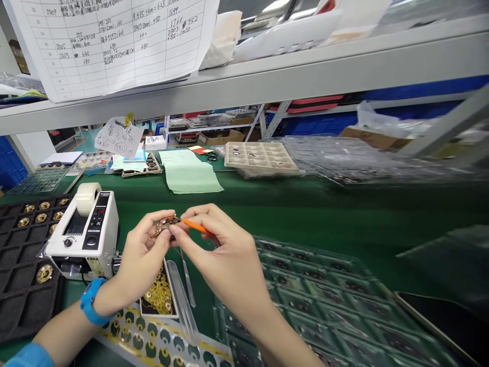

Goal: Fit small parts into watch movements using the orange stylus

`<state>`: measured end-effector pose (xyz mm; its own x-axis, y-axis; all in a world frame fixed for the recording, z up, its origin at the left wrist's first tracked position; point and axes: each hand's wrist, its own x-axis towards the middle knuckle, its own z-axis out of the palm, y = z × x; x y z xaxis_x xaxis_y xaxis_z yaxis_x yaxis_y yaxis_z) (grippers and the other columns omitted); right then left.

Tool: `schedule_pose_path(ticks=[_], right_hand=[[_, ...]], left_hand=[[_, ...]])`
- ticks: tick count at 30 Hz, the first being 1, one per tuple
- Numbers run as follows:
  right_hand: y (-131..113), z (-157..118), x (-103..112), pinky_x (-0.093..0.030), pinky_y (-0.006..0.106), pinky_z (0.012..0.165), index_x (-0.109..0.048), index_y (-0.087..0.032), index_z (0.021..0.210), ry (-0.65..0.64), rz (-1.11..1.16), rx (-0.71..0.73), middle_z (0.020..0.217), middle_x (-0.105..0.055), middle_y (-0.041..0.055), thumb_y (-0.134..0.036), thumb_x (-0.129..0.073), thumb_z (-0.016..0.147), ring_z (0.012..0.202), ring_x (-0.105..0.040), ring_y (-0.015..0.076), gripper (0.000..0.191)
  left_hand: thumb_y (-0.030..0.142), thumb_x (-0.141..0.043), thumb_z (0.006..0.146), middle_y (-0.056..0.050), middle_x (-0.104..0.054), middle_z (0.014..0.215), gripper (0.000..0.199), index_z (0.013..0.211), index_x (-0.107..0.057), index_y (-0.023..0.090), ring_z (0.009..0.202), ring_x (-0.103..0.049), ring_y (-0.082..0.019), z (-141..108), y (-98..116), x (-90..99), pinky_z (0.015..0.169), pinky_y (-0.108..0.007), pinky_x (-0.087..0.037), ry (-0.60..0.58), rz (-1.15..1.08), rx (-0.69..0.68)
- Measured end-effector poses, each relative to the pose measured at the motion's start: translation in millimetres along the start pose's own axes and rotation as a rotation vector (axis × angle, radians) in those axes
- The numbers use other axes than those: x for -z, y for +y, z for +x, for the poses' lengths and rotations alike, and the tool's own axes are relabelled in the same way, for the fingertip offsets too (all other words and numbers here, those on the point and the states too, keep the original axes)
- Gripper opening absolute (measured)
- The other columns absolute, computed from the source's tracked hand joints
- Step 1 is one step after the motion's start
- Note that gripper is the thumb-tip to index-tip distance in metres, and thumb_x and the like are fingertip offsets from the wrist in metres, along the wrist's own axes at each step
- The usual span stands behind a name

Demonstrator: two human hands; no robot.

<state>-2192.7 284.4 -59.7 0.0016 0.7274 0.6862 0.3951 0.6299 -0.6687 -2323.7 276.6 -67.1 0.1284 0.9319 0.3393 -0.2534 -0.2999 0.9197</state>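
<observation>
My left hand [143,247] is closed, its fingers and thumb pinching a small round watch movement [165,224] with metal parts showing. My right hand [219,244] meets it from the right, closed around a slim orange-handled tool [196,225]. The tool's tip reaches the edge of the movement; its exact contact is too small to make out. Beneath the hands lie metal tweezers [188,280] and a shallow box of small yellow rings [158,295]. A blue band circles my left wrist.
A white tape dispenser [86,229] stands left, beside a black compartment tray [23,278] holding several gold round parts. Clear plastic trays [317,295] with dark parts spread right. A sticker sheet [148,339] lies in front. A grey shelf beam [267,84] crosses above; a phone-like dark object [439,316] lies far right.
</observation>
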Motion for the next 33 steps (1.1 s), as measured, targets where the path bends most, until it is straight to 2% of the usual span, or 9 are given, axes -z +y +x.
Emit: schedule_pose_path(ticks=[5, 8, 11, 17, 20, 22, 24, 27, 33], right_hand=[[6, -2, -5, -0.044, 0.025, 0.058, -0.058, -0.021, 0.082, 0.053, -0.006, -0.080, 0.078, -0.064, 0.0001, -0.024, -0.066, 0.080, 0.064, -0.056, 0.0134, 0.009], [9, 3, -3, -0.042, 0.025, 0.056, -0.061, -0.021, 0.086, -0.037, 0.037, -0.101, 0.081, -0.063, 0.0008, -0.025, -0.065, 0.081, 0.064, -0.054, 0.0133, 0.008], [8, 8, 0, -0.038, 0.024, 0.053, -0.058, -0.019, 0.074, -0.144, 0.091, -0.043, 0.075, -0.057, 0.0004, -0.019, -0.058, 0.084, 0.061, -0.049, 0.0119, 0.010], [9, 7, 0, -0.036, 0.023, 0.052, -0.047, -0.019, 0.065, -0.108, -0.013, 0.087, 0.068, -0.049, -0.0013, -0.012, -0.055, 0.085, 0.059, -0.045, 0.0108, 0.022], [11, 6, 0, -0.040, 0.024, 0.055, -0.052, -0.019, 0.073, -0.112, -0.094, 0.171, 0.074, -0.055, 0.0005, -0.013, -0.055, 0.087, 0.064, -0.053, 0.0124, 0.016], [9, 6, 1, -0.044, 0.025, 0.057, -0.055, -0.019, 0.087, -0.062, -0.120, 0.262, 0.083, -0.060, 0.0033, -0.014, -0.056, 0.088, 0.071, -0.058, 0.0148, 0.005], [6, 3, 3, -0.045, 0.026, 0.056, -0.055, -0.020, 0.096, 0.055, -0.140, 0.380, 0.087, -0.061, 0.0053, -0.014, -0.058, 0.089, 0.075, -0.060, 0.0163, 0.010], [2, -1, 4, -0.044, 0.025, 0.054, -0.059, -0.022, 0.095, 0.202, -0.277, 0.572, 0.087, -0.062, 0.0054, -0.009, -0.060, 0.087, 0.065, -0.055, 0.0135, 0.015], [10, 0, -3, -0.044, 0.027, 0.053, -0.062, -0.019, 0.099, 0.178, -0.436, 0.665, 0.099, -0.068, 0.0108, -0.011, -0.061, 0.089, 0.060, -0.052, 0.0130, 0.014]], left_hand=[[0.025, -0.066, 0.088, -0.005, -0.072, 0.093, 0.021, 0.107, -0.061, 0.017, 0.084, -0.071, -0.016, 3, 1, 0.6, 0.077, -0.025, -0.060, 0.027, -0.057, 0.024], [0.027, -0.066, 0.088, -0.004, -0.072, 0.092, 0.021, 0.106, -0.061, 0.018, 0.084, -0.070, -0.015, 3, 0, 1.2, 0.076, -0.023, -0.059, 0.016, -0.063, 0.008], [0.026, -0.061, 0.090, -0.004, -0.070, 0.094, 0.018, 0.107, -0.059, 0.018, 0.084, -0.068, -0.013, 3, -3, 2.9, 0.077, -0.022, -0.057, 0.011, -0.020, -0.004], [0.024, -0.053, 0.092, -0.001, -0.062, 0.082, 0.008, 0.093, -0.058, 0.017, 0.072, -0.058, -0.012, 9, -2, 14.3, 0.066, -0.021, -0.047, -0.115, 0.401, -0.031], [0.019, -0.056, 0.085, 0.000, -0.058, 0.076, 0.008, 0.080, -0.062, 0.016, 0.072, -0.054, -0.013, 16, 2, 20.2, 0.065, -0.023, -0.042, -0.082, 0.544, -0.081], [0.019, -0.060, 0.079, 0.000, -0.056, 0.073, 0.006, 0.074, -0.062, 0.016, 0.071, -0.052, -0.013, 19, 3, 22.4, 0.066, -0.023, -0.041, -0.016, 0.510, -0.092], [0.021, -0.064, 0.075, 0.001, -0.057, 0.070, 0.007, 0.071, -0.061, 0.015, 0.068, -0.052, -0.012, 20, 4, 22.6, 0.064, -0.022, -0.042, 0.046, 0.406, -0.030], [0.022, -0.069, 0.070, 0.001, -0.061, 0.067, 0.015, 0.069, -0.056, 0.015, 0.063, -0.055, -0.010, 19, 8, 19.3, 0.061, -0.019, -0.044, 0.113, 0.212, 0.072], [0.021, -0.075, 0.071, 0.000, -0.068, 0.066, 0.022, 0.083, -0.058, 0.014, 0.056, -0.063, -0.010, 9, 19, 7.7, 0.055, -0.017, -0.052, 0.105, -0.001, 0.124]])
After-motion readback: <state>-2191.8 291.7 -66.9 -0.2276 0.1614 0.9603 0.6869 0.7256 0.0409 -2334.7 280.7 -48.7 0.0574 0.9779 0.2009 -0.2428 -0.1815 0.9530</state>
